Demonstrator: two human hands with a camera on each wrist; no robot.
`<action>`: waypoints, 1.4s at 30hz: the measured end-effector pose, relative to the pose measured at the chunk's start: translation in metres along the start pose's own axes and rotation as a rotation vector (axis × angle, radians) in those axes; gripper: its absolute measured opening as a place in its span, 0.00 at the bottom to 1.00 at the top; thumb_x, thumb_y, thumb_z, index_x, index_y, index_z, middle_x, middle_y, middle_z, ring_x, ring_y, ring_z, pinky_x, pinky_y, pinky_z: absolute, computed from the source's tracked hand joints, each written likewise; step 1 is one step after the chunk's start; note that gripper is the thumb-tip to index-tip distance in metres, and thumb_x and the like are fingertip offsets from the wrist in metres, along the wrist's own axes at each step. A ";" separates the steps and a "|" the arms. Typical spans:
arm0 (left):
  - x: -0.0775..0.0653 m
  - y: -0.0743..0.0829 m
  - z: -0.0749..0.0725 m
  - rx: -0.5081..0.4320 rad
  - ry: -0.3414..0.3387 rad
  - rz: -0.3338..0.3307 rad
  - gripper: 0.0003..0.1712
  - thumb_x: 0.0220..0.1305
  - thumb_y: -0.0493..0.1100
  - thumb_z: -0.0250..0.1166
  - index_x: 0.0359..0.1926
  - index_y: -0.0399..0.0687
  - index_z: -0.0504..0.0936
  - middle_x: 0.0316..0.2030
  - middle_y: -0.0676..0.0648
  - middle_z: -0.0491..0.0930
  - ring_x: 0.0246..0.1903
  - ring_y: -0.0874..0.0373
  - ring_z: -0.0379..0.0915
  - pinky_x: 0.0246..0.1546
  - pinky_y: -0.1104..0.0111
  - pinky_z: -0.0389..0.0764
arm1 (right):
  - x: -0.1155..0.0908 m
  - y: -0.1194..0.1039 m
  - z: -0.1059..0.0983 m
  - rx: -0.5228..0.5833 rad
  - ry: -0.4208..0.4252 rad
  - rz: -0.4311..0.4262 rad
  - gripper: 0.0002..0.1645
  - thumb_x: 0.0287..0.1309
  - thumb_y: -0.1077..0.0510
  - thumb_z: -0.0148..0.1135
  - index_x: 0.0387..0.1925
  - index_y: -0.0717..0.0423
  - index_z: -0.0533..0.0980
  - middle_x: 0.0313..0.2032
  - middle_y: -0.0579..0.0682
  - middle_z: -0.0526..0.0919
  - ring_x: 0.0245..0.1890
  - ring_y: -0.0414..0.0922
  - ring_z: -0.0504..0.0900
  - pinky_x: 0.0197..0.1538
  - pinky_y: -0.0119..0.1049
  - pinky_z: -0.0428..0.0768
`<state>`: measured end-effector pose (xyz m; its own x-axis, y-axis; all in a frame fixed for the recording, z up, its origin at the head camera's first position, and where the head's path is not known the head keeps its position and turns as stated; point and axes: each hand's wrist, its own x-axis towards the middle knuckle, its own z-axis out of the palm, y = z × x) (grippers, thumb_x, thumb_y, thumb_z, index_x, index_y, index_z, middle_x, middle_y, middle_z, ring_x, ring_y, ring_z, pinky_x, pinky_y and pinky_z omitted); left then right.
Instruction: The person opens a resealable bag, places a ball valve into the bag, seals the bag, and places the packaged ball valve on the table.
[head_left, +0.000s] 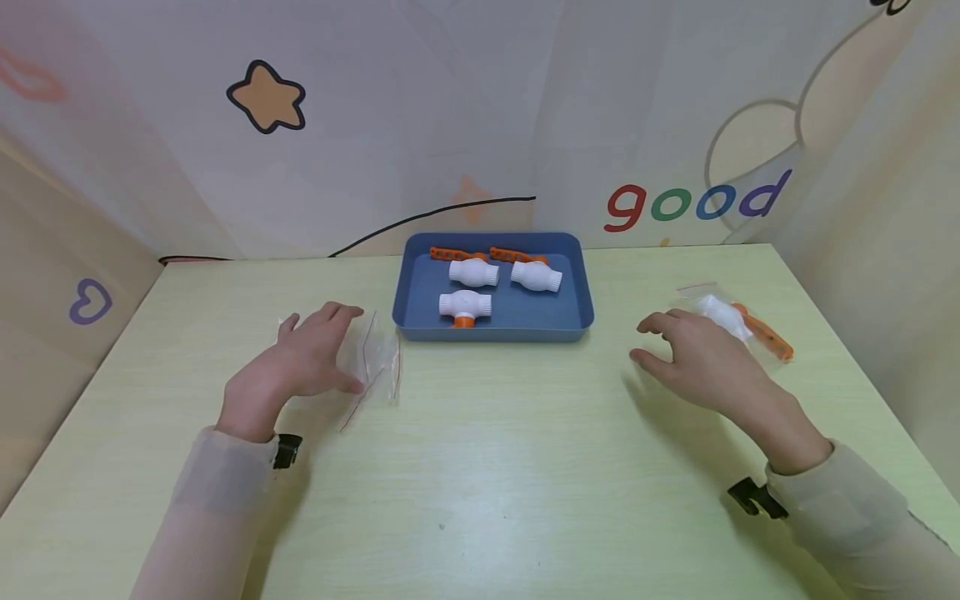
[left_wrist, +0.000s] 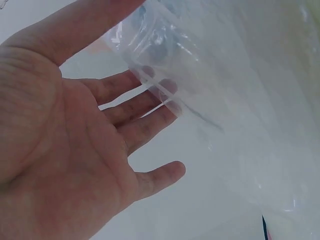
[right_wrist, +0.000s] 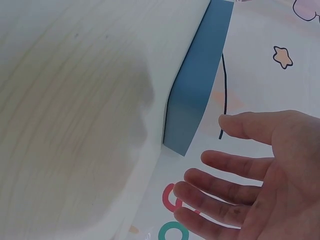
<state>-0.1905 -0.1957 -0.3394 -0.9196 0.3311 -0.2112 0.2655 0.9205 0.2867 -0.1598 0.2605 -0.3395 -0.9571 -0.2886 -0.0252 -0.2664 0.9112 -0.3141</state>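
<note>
Three valves (head_left: 474,273) in tray (head_left: 525,315), between the hands (head_left: 300,358) (head_left: 705,360)

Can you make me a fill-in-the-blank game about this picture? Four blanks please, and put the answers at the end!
1. Inside the blue tray there are ____ white valves.
2. The long handle near the right hand is colored ____.
3. The clear bags beside the tray are nearest the person's ____ hand.
4. The colorful word on the backdrop is ____.

Missing words: three; orange; left; good.
</note>
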 end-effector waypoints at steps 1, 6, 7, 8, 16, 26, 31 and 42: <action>0.000 0.000 0.000 -0.002 0.005 0.002 0.58 0.52 0.46 0.83 0.75 0.34 0.58 0.71 0.30 0.60 0.69 0.34 0.59 0.68 0.30 0.44 | 0.000 0.000 0.000 0.002 -0.001 0.000 0.23 0.67 0.53 0.67 0.55 0.65 0.80 0.53 0.65 0.83 0.51 0.62 0.81 0.51 0.60 0.81; -0.002 0.001 -0.002 -0.009 0.031 0.015 0.55 0.55 0.47 0.81 0.75 0.35 0.59 0.69 0.30 0.61 0.68 0.33 0.59 0.69 0.34 0.45 | 0.000 -0.001 0.000 0.013 -0.008 0.004 0.23 0.67 0.53 0.67 0.56 0.64 0.80 0.52 0.65 0.83 0.51 0.62 0.81 0.51 0.60 0.81; -0.003 0.001 -0.002 -0.010 0.035 0.017 0.55 0.55 0.48 0.81 0.75 0.35 0.59 0.69 0.30 0.61 0.68 0.33 0.59 0.69 0.34 0.45 | 0.000 -0.002 0.000 0.016 -0.009 0.005 0.23 0.67 0.53 0.67 0.56 0.64 0.80 0.52 0.65 0.83 0.52 0.62 0.81 0.51 0.60 0.81; -0.003 0.000 -0.002 -0.013 0.041 0.019 0.55 0.56 0.48 0.80 0.75 0.35 0.59 0.69 0.30 0.61 0.68 0.33 0.59 0.69 0.35 0.45 | 0.000 -0.002 0.000 0.019 -0.009 0.005 0.23 0.67 0.53 0.67 0.56 0.64 0.80 0.52 0.65 0.83 0.52 0.62 0.81 0.51 0.60 0.81; -0.005 0.002 -0.005 -0.020 0.081 0.042 0.54 0.58 0.54 0.78 0.74 0.33 0.61 0.65 0.30 0.66 0.65 0.34 0.63 0.67 0.37 0.57 | 0.001 -0.005 0.000 0.029 0.007 0.000 0.23 0.67 0.52 0.67 0.56 0.64 0.80 0.51 0.64 0.83 0.51 0.62 0.82 0.50 0.59 0.81; -0.009 0.007 -0.005 -0.121 0.078 0.056 0.53 0.59 0.56 0.77 0.73 0.32 0.61 0.63 0.32 0.67 0.63 0.36 0.64 0.64 0.43 0.68 | 0.000 -0.006 0.002 0.038 0.012 -0.020 0.23 0.66 0.52 0.69 0.55 0.65 0.80 0.51 0.64 0.84 0.49 0.61 0.82 0.49 0.57 0.82; -0.009 0.010 -0.004 -0.115 0.089 0.066 0.53 0.59 0.57 0.76 0.73 0.33 0.63 0.63 0.33 0.68 0.62 0.37 0.66 0.63 0.43 0.70 | 0.000 -0.009 0.002 0.038 0.012 -0.019 0.23 0.67 0.52 0.68 0.55 0.64 0.80 0.51 0.63 0.84 0.50 0.61 0.83 0.49 0.57 0.82; -0.011 0.025 -0.002 -0.126 0.082 0.070 0.52 0.58 0.59 0.76 0.74 0.37 0.64 0.66 0.36 0.67 0.65 0.39 0.65 0.64 0.45 0.70 | 0.000 -0.013 0.005 0.046 0.026 -0.034 0.22 0.67 0.53 0.68 0.54 0.64 0.81 0.50 0.61 0.85 0.48 0.59 0.83 0.48 0.56 0.82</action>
<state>-0.1741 -0.1770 -0.3277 -0.9221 0.3707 -0.1111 0.2961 0.8606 0.4144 -0.1562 0.2469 -0.3403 -0.9503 -0.3111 0.0108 -0.2943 0.8864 -0.3572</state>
